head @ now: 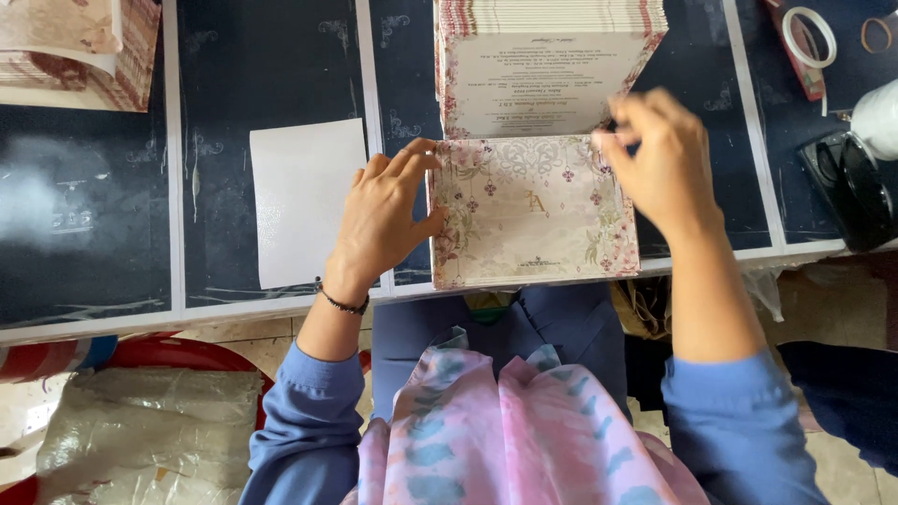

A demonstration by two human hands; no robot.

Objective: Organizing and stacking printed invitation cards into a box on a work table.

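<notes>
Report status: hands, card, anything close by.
Left hand on floral card left edge. Right hand pinching its top right corner. Card stack just behind; white sheet to the left.
</notes>
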